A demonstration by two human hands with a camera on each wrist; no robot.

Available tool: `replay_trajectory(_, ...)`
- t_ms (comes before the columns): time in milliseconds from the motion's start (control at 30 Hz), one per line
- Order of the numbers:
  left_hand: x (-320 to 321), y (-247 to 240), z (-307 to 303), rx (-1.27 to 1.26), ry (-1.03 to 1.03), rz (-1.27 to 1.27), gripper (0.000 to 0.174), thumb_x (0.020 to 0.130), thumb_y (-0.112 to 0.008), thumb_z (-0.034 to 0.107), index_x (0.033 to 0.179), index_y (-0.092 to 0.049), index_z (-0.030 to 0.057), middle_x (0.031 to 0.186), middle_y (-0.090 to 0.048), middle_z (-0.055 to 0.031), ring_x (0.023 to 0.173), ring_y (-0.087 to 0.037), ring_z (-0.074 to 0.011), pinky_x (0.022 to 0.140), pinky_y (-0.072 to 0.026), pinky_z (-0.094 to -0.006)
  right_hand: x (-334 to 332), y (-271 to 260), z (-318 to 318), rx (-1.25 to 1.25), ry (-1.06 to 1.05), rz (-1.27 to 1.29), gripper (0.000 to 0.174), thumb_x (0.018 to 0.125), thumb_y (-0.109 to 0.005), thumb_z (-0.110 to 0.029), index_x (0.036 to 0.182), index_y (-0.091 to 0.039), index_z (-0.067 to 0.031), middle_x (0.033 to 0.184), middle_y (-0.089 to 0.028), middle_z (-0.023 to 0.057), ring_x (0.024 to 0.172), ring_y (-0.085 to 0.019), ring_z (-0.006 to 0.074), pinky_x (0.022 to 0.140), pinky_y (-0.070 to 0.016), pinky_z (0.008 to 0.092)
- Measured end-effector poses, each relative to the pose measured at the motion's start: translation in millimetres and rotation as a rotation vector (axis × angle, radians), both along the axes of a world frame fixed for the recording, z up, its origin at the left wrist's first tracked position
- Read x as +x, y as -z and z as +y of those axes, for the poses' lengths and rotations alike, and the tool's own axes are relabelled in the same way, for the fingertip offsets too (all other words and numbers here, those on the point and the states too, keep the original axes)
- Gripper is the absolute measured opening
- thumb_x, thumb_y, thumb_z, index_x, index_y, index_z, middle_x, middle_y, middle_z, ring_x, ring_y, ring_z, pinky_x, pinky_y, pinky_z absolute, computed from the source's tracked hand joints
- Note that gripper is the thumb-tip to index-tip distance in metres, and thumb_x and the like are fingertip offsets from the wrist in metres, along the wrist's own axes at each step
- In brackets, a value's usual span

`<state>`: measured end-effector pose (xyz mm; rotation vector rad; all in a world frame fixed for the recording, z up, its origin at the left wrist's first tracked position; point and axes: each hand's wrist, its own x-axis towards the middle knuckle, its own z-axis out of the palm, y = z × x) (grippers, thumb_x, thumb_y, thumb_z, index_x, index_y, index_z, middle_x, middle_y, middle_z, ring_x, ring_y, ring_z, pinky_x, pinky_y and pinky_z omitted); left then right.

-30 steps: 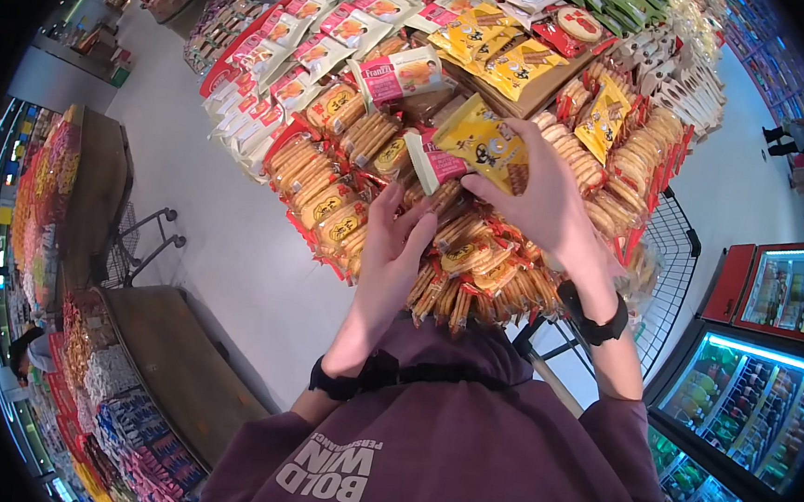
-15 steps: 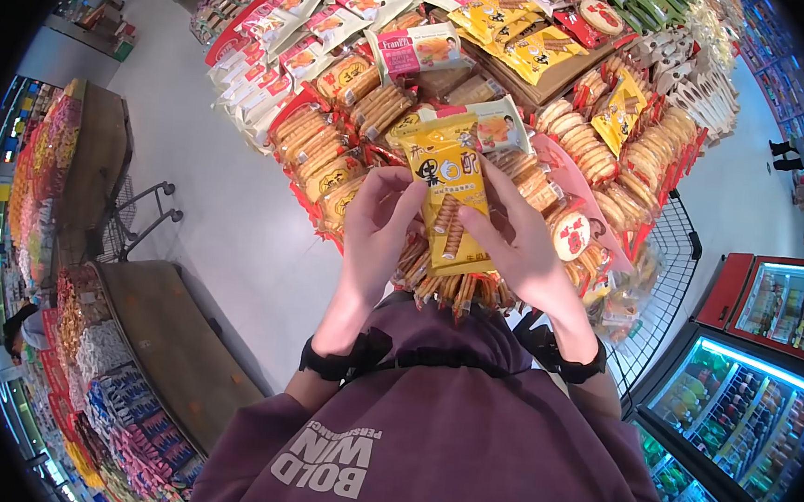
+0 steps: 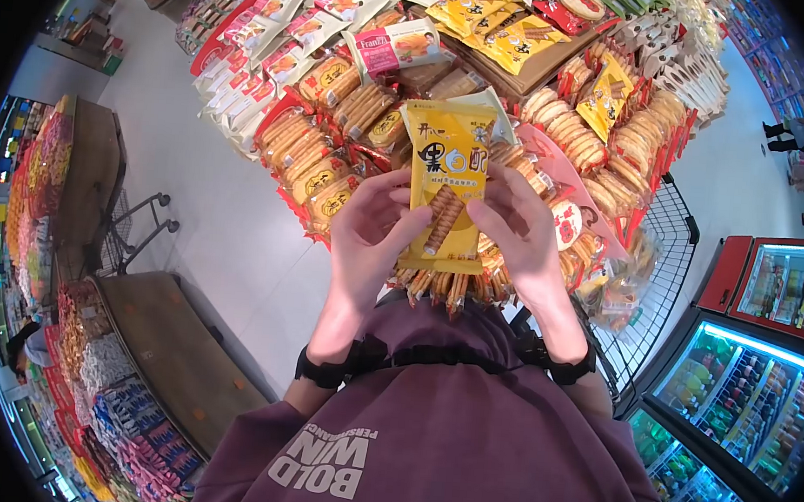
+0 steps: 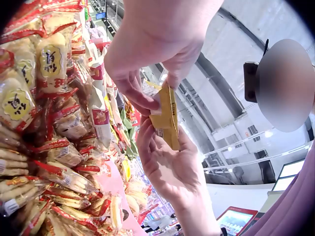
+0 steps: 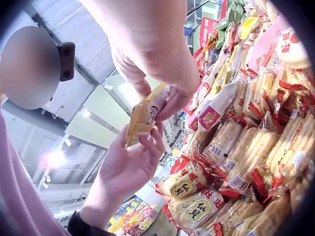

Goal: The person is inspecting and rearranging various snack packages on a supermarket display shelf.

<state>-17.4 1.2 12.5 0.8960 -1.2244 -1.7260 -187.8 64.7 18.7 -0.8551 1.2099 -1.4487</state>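
Both hands hold a yellow snack packet (image 3: 447,189) upright in front of the chest, its printed front with wafer rolls facing the head camera. My left hand (image 3: 373,226) pinches its left edge, thumb on the front and fingers behind. On the opposite edge my right hand (image 3: 522,230) pinches it the same way. The left wrist view shows the packet (image 4: 166,118) edge-on between the two hands, and the right wrist view shows its back (image 5: 143,118) with fingertips against it. Behind it in the head view, a white packet (image 3: 487,101) lies partly hidden on the piled snacks.
A display heaped with bagged rice crackers (image 3: 302,141), pink-and-white packets (image 3: 393,47) and more yellow packets (image 3: 528,43) spreads ahead. A wire cart (image 3: 658,260) stands at the right, near lit drink fridges (image 3: 737,396). Brown-sided stands (image 3: 180,357) line the left.
The right hand has brought the yellow packet from over the pile toward the chest and turned it upright. The left hand has joined it, gripping the other edge. The pink-and-white packet was left on the pile.
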Motion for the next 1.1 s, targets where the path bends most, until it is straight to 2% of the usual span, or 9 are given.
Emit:
replay_trajectory(333, 0, -2, 4, 0.007, -0.005, -0.006, 0.045, 0.089, -0.070, 0.001, 0.130, -0.052, -0.0055, 0.110, -0.069, -0.0097, 0.098, -0.065, -0.0135, 0.088, -0.0524, -0.0284, 2, -4, 6, 0.017, 0.017, 0.014, 0.049, 0.095, -0.066, -0.008, 0.136, -0.044, 0.0067, 0.111, -0.064, 0.0112, 0.102, -0.061, 0.0142, 0.092, -0.0490, 0.0296)
replay_trajectory(733, 6, -6, 8, 0.044, -0.040, 0.010, 0.039, 0.092, -0.066, 0.001, 0.129, -0.053, -0.0041, 0.105, -0.068, -0.0073, 0.100, -0.065, -0.0137, 0.093, -0.0505, -0.0298, 9, 5, 8, 0.020, 0.001, -0.152, 0.052, 0.091, -0.071, -0.007, 0.133, -0.042, 0.0043, 0.103, -0.063, 0.0097, 0.098, -0.063, 0.0142, 0.082, -0.0527, 0.0275)
replay_trajectory(933, 7, -8, 9, 0.028, -0.033, -0.015, 0.038, 0.093, -0.065, 0.002, 0.129, -0.053, -0.0042, 0.105, -0.069, -0.0072, 0.100, -0.065, -0.0135, 0.093, -0.0501, -0.0300, 10, 5, 12, 0.017, -0.014, -0.135, 0.025, 0.091, -0.071, -0.006, 0.105, -0.050, -0.0007, 0.100, -0.063, 0.0074, 0.096, -0.062, 0.0123, 0.081, -0.0524, 0.0267)
replay_trajectory(1033, 9, -7, 9, 0.025, -0.029, -0.010, 0.038, 0.093, -0.065, 0.002, 0.129, -0.054, -0.0043, 0.105, -0.069, -0.0072, 0.100, -0.064, -0.0133, 0.093, -0.0500, -0.0300, 10, 10, 14, 0.000, -0.030, -0.115, 0.020, 0.092, -0.070, -0.005, 0.097, -0.050, -0.0017, 0.100, -0.063, 0.0064, 0.094, -0.061, 0.0109, 0.080, -0.0519, 0.0267)
replay_trajectory(1100, 10, -6, 9, 0.026, -0.023, 0.002, 0.038, 0.092, -0.065, 0.002, 0.129, -0.054, -0.0043, 0.106, -0.069, -0.0072, 0.100, -0.064, -0.0132, 0.093, -0.0500, -0.0300, 11, 11, 14, -0.002, -0.028, -0.110, 0.019, 0.092, -0.069, -0.005, 0.098, -0.051, -0.0015, 0.100, -0.062, 0.0064, 0.094, -0.061, 0.0101, 0.080, -0.0516, 0.0262)
